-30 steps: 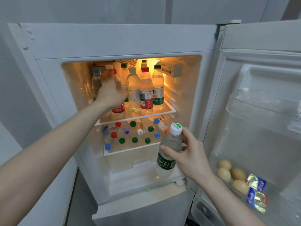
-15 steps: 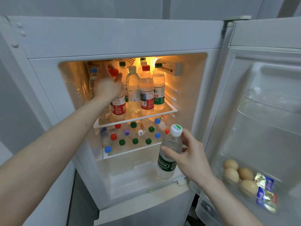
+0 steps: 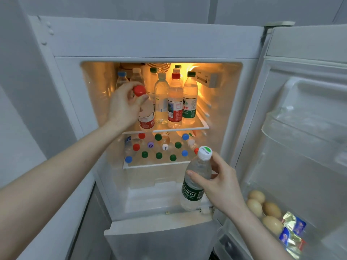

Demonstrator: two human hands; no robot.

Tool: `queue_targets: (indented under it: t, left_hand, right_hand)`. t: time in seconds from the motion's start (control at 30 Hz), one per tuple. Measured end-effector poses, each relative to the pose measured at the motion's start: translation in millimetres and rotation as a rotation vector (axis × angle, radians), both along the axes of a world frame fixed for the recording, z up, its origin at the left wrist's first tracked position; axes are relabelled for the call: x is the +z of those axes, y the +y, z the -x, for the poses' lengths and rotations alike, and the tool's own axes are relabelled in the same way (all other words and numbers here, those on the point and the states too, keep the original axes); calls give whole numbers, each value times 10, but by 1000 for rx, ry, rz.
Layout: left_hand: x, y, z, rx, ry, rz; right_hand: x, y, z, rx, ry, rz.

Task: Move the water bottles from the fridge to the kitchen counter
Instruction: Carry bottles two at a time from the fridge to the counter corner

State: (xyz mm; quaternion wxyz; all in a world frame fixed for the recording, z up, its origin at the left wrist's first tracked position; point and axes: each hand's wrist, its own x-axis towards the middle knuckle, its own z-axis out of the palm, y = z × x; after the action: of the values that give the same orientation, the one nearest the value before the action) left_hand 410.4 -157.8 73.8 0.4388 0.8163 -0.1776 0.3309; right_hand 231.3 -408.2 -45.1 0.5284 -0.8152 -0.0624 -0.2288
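**Two bottles in hand at the open fridge**

Head view: the fridge (image 3: pixel 146 42) stands open, its top shelf (image 3: pixel 187 127) and the shelf below both crowded with water bottles. The left hand (image 3: pixel 124 107) reaches into the upper compartment and grips the red-cap bottle (image 3: pixel 146 117) high up, fingers (image 3: pixel 143 99) curled round the neck and shoulder just under the cap. That bottle leans out toward the camera, its base at the shelf's front edge; I cannot tell whether it has fully left the shelf. The right hand (image 3: pixel 219 182) is held low, in front of the fridge's lower part, and grips the white-cap bottle (image 3: pixel 195 182) by its upper body, thumb in front and fingers wrapped behind, label below the grip. This bottle is upright and outside the fridge.

Both look full, so probably fairly heavy for one hand each. The thin plastic walls should give under a hard squeeze, and chilled plastic may be damp and slippery. The stiffer neck and shoulder look the safer hold; a grip lower on the body would likely steady the leaning bottle better. The left forearm stretches forward and up; the right bends in close.
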Motion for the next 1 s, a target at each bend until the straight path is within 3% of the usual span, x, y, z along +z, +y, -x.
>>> queue_targets:
  t: [0.2, 0.5, 0.67, 1.0]
  left_hand:
    - [-29, 15, 912, 77, 23, 84]
    - [-761, 154, 2408, 159, 333, 163]
    - [-1125, 131, 3213, 214, 470, 242]
    - [-1584, 587, 4981, 540, 599, 414]
  right_hand:
    - [-93, -180, 155, 115, 16, -54]
    - [-475, -131, 554, 318, 184, -45]
    - [-648, 141, 787, 472, 239, -6]
    - [-701, 1236, 1634, 875, 274, 101]
